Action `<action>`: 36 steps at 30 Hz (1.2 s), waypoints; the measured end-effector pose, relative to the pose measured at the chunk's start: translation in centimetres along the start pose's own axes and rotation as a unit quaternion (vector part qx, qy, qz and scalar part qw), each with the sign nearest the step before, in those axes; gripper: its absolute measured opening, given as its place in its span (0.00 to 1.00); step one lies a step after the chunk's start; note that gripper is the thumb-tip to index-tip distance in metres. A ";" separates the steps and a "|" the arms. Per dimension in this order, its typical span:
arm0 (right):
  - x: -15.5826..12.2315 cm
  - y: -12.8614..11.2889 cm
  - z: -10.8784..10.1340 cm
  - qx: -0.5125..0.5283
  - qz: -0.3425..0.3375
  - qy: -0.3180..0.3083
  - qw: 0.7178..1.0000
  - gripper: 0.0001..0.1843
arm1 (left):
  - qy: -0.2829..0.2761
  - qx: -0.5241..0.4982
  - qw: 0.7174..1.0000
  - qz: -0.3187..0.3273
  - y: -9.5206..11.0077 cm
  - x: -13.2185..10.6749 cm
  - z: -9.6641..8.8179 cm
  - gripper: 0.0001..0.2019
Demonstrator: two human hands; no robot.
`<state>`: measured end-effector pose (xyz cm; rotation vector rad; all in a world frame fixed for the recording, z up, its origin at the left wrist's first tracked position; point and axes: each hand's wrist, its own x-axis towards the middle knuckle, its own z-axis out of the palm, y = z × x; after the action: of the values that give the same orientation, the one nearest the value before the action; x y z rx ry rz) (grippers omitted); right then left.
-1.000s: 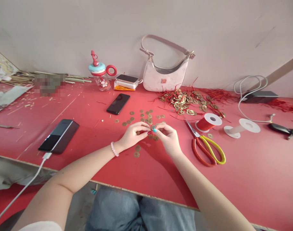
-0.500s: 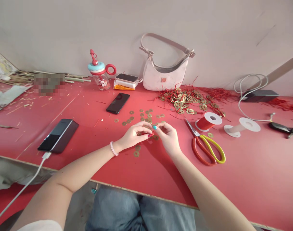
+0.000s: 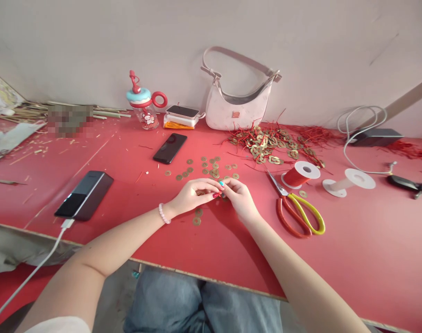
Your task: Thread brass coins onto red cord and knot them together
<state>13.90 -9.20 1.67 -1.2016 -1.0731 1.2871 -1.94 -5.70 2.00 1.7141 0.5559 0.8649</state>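
My left hand [image 3: 193, 195] and my right hand [image 3: 241, 199] meet fingertip to fingertip over the red table [image 3: 127, 203], both pinched shut on a small piece of coins and red thread [image 3: 220, 193] that the fingers mostly hide. Loose brass coins [image 3: 211, 169] lie scattered just beyond my fingers, and two more coins [image 3: 197, 216] rest below my left hand. A pile of coins tied with red thread [image 3: 271, 145] sits farther back to the right.
Red-and-yellow scissors [image 3: 297, 210], a red thread spool [image 3: 299, 175] and an empty white spool [image 3: 351, 180] lie to the right. A power bank [image 3: 85, 195] with cable sits left, a black phone [image 3: 169, 148], a bottle [image 3: 144, 107] and a white handbag [image 3: 236, 104] at the back.
My hands have stayed together with small finger movements on the coin piece; the view shifted slightly. Nothing else on the table moved.
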 end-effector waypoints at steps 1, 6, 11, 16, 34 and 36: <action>0.0 -0.1 0.0 -0.003 -0.003 -0.001 1.000 0.14 | 0.005 0.000 1.000 -0.002 0.0 0.0 0.0 0.05; -0.2 -0.3 0.2 0.031 -0.011 -0.013 0.999 0.12 | 0.062 0.010 0.998 -0.030 -0.5 0.2 -0.2 0.06; -0.3 -0.3 0.2 0.047 -0.032 -0.048 0.997 0.16 | 0.101 0.004 0.993 -0.053 -0.8 0.4 -0.5 0.07; -0.3 -0.2 0.1 0.034 -0.046 -0.043 0.997 0.14 | 0.101 -0.008 0.992 -0.072 -1.0 0.4 -0.6 0.08; -0.3 -0.2 -0.1 -0.006 -0.055 -0.024 0.998 0.08 | 0.157 -0.016 0.984 -0.080 -1.6 0.6 -1.1 0.09; -0.3 -0.2 -0.2 -0.007 -0.049 -0.032 0.998 0.09 | 0.151 -0.009 0.985 -0.079 -1.5 0.6 -1.1 0.09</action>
<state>14.07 -9.47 1.87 -1.1098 -1.1760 1.2509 -2.37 -4.09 0.88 1.5081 0.8716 1.0180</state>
